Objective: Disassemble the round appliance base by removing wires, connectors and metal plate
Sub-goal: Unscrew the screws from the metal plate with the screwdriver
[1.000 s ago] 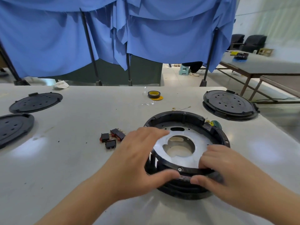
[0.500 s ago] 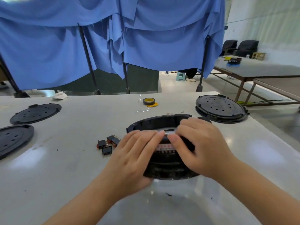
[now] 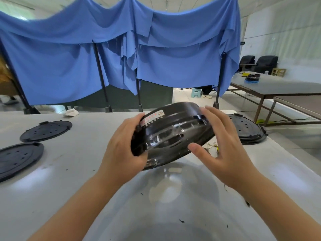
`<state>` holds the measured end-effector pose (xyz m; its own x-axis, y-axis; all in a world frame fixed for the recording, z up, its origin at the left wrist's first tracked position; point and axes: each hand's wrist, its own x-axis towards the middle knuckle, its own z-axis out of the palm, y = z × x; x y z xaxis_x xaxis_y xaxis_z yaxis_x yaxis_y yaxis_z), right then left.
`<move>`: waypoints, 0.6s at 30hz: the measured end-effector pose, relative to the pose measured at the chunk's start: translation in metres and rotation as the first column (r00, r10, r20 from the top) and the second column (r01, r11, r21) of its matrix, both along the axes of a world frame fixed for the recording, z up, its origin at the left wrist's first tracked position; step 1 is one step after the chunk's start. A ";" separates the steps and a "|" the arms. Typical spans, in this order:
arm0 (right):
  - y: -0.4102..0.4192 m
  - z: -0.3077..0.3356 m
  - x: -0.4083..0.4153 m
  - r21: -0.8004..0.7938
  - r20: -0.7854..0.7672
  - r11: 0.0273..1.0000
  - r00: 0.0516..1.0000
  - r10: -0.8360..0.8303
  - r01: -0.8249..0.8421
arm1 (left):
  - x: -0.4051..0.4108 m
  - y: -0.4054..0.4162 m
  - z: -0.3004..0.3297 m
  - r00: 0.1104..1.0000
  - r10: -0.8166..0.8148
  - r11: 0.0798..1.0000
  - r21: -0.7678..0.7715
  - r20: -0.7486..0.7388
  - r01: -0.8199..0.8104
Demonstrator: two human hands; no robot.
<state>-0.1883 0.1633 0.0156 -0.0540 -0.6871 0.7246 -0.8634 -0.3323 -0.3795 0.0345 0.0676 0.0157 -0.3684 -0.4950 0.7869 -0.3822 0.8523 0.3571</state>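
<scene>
Black plastic lids (image 3: pixel 46 130) lie flat on the left of the white table (image 3: pixel 83 171), one behind the other, well apart from the work.

Moving right, the left hand (image 3: pixel 121 150) clamps the near-left rim of the round appliance base (image 3: pixel 171 132), thumb on the outer wall and fingers curled under it. The base is lifted clear of the table and tilted, its outer side wall and underside turned toward the camera, so the metal plate and the inside are hidden. The right hand (image 3: pixel 220 145) cups the far-right edge, fingers spread over the rim and thumb reaching toward the underside; its grip looks looser than the left's, more a steadying hold.

A few thin yellowish wires (image 3: pixel 212 146) show just beside the right hand, under the base; whether they are attached to it I cannot tell. Another black lid (image 3: pixel 246 129) sits on the table behind the right hand.

My judgement is that the step in hand is turning the base to inspect or reach whatever fastens the plate or leads. The next move calls for finding those fixings while the left hand holds the tilt firmly.

On the wall of the base a strip label (image 3: pixel 152 119) carries small red marks and dark print, plus a small oval logo; none of it is legible.
</scene>
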 end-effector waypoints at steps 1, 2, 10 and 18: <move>-0.002 -0.003 -0.002 -0.004 0.013 1.000 1.000 0.001 -0.001 | 0.001 -0.001 0.001 0.999 0.015 0.998 0.054 -0.046 -0.013; -0.004 -0.005 -0.004 -0.017 0.029 1.000 1.000 -0.006 0.006 | 0.001 -0.002 0.004 0.995 0.032 0.993 0.115 -0.095 -0.021; -0.020 -0.020 -0.017 0.010 0.177 0.979 0.963 -0.201 0.203 | 0.014 -0.009 0.025 0.932 0.119 0.716 0.680 -0.342 0.159; -0.015 -0.024 -0.035 0.032 0.352 0.975 0.910 -0.219 0.222 | 0.013 -0.019 0.004 0.960 0.146 0.152 0.964 -0.240 0.218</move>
